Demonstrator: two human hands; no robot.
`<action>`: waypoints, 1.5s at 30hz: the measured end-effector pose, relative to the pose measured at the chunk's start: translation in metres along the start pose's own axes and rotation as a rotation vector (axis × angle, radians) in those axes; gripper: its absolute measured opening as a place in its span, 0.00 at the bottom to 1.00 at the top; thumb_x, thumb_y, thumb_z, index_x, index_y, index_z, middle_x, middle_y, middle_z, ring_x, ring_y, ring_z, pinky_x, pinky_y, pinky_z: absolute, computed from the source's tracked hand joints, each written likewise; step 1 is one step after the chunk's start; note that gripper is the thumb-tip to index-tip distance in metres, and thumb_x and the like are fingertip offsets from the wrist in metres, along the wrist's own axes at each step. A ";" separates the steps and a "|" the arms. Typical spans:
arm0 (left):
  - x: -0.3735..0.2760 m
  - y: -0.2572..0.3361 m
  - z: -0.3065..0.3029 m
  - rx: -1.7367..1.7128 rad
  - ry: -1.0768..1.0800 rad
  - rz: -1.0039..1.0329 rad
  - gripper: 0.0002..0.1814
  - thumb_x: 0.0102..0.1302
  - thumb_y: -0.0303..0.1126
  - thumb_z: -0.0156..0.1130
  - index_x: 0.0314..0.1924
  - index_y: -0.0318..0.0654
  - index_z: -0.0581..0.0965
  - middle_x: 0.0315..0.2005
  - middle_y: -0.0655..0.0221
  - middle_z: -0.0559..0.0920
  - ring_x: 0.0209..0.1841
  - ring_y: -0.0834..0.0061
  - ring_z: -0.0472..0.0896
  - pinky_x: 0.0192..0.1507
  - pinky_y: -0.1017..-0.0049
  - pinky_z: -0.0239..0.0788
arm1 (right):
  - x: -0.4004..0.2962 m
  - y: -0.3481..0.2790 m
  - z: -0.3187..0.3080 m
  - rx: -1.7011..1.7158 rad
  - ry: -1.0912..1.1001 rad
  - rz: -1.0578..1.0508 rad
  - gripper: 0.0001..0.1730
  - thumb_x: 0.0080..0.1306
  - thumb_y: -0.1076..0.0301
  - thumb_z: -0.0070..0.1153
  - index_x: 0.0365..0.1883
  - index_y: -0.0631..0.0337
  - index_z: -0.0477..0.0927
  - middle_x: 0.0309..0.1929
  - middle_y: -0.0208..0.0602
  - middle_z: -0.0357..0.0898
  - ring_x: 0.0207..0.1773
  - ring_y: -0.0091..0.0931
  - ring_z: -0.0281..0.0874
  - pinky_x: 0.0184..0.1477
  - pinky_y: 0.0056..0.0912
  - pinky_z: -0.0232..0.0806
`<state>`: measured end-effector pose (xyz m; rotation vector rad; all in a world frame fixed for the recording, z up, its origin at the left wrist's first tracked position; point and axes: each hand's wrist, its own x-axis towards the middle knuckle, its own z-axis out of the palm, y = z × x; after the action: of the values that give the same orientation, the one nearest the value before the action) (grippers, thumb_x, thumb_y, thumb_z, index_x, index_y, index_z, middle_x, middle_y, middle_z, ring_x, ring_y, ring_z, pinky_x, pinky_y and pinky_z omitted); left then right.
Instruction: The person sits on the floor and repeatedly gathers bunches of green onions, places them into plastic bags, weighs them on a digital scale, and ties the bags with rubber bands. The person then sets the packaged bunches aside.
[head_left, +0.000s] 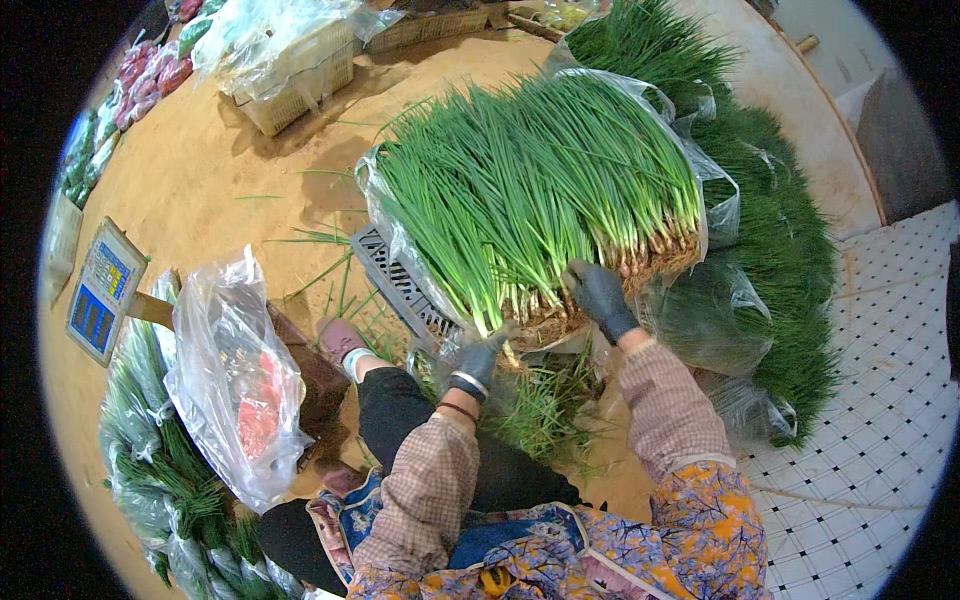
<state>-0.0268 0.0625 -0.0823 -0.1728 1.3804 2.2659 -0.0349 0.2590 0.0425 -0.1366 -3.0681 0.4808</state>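
Observation:
A broad row of green onions (525, 180) lies before me on clear plastic over a dark plastic crate (405, 289), leaves pointing away and roots towards me. My left hand (476, 364), in a dark glove, is closed around the white ends of a few stalks at the row's near left corner. My right hand (600, 300), also gloved, touches the root ends near the middle of the row; its fingertips are partly hidden among the stalks, so its hold is unclear. Loose green trimmings (551, 405) lie below the crate, between my legs.
A digital scale display (106, 291) stands at the left beside a clear plastic bag (232, 375). Bagged green onions (180, 465) lie behind it. More onion bundles (772, 225) are piled at the right. A plastic-covered pale crate (300, 82) stands at the back left.

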 end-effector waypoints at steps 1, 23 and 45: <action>-0.002 0.006 0.014 0.140 -0.028 -0.013 0.20 0.52 0.25 0.57 0.45 0.32 0.64 0.37 0.59 0.74 0.35 0.68 0.75 0.36 0.74 0.69 | -0.011 0.003 0.001 0.158 -0.015 0.060 0.13 0.57 0.61 0.47 0.28 0.63 0.70 0.23 0.42 0.71 0.26 0.34 0.70 0.30 0.35 0.62; -0.008 0.024 0.029 0.298 -0.079 0.058 0.29 0.43 0.25 0.65 0.45 0.32 0.63 0.34 0.65 0.74 0.33 0.73 0.74 0.32 0.78 0.67 | -0.047 -0.050 -0.009 0.243 -0.298 0.277 0.21 0.53 0.52 0.50 0.23 0.65 0.71 0.22 0.45 0.71 0.25 0.35 0.70 0.29 0.35 0.61; -0.020 0.077 0.012 -0.235 -0.192 -0.165 0.21 0.47 0.27 0.62 0.43 0.34 0.69 0.33 0.68 0.75 0.36 0.76 0.74 0.38 0.78 0.66 | -0.017 0.020 0.013 -0.197 -0.014 0.310 0.37 0.49 0.63 0.55 0.53 0.72 0.55 0.40 0.54 0.69 0.43 0.42 0.67 0.46 0.37 0.61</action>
<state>-0.0428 0.0370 -0.0081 -0.1367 0.9656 2.2357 -0.0170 0.2724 0.0238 -0.6227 -3.1120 0.1849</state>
